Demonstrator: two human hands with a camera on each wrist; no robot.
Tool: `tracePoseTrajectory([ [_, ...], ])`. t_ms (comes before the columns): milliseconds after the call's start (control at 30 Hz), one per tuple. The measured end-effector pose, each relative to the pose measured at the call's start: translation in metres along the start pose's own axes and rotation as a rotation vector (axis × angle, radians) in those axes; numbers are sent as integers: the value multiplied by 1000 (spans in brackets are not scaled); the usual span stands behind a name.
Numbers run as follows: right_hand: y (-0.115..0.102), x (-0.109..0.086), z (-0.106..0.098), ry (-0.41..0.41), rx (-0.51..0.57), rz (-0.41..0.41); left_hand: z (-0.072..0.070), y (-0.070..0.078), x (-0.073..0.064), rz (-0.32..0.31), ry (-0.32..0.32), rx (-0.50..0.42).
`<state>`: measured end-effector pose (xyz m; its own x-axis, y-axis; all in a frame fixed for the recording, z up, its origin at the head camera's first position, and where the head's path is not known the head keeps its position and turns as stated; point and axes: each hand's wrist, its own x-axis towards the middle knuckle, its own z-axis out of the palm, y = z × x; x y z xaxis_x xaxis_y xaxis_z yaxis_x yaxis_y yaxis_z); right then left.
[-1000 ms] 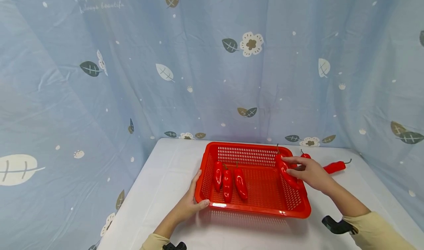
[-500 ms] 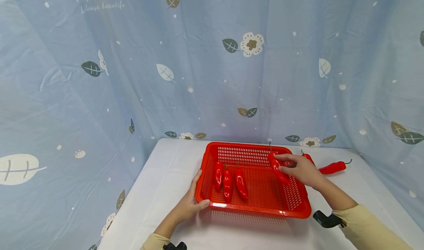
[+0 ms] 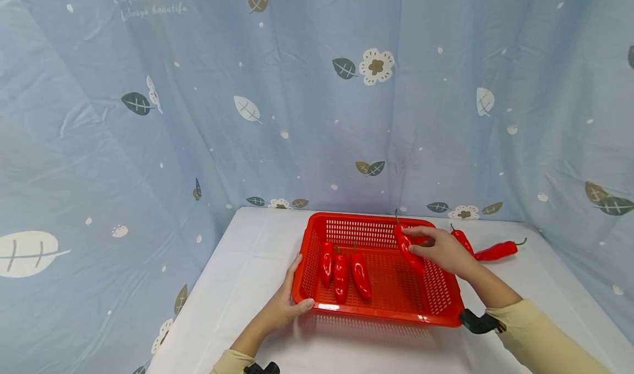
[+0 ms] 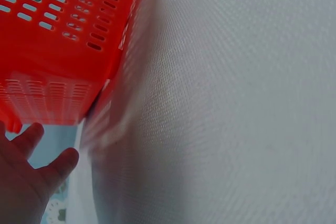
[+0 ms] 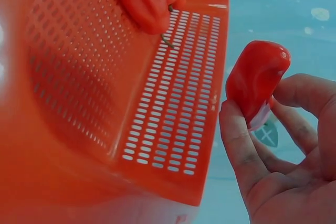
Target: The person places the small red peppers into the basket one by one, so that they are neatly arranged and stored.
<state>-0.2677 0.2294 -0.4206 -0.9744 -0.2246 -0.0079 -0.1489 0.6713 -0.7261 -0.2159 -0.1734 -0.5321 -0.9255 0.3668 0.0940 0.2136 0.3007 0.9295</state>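
In the head view a red plastic basket (image 3: 386, 311) stands on the white table, several red peppers in or over it. My right hand (image 3: 441, 248) pinches a long red chili pepper (image 3: 407, 250) by its middle between thumb and fingers, over the basket's right part, stem toward the far side. The right wrist view shows this pepper (image 5: 256, 77) end-on between the digits. At the basket's left front corner my left hand (image 3: 282, 305) rests with fingers extended along the side and thumb at the front rim. Peppers lie side by side on the basket's left floor, one (image 3: 360, 275) nearest the middle.
Right of the basket, two more red peppers lie on the table, one (image 3: 462, 240) close to the basket and another (image 3: 497, 251) further right. A blue patterned curtain (image 3: 307, 132) hangs behind and beside the white table (image 3: 247, 253).
My right hand has moved left with the red chili pepper, from the basket's right wall further over its inside. The left hand and the basket stay in place.
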Motion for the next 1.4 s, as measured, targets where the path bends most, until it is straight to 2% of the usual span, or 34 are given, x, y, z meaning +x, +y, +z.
tracePoseTrajectory([
  [233,-1,3,0,-14,23,-21,0,-2,1,10,-1,5],
  [500,3,14,9,-55,74,-21,1,-4,0,12,2,4],
  [700,6,19,14,-74,67,-29,1,-3,0,4,3,1],
  [1167,8,37,29,-229,65,26,-1,-4,1,2,4,3],
  [1400,6,43,37,-270,43,23,-1,-5,1,15,0,1],
])
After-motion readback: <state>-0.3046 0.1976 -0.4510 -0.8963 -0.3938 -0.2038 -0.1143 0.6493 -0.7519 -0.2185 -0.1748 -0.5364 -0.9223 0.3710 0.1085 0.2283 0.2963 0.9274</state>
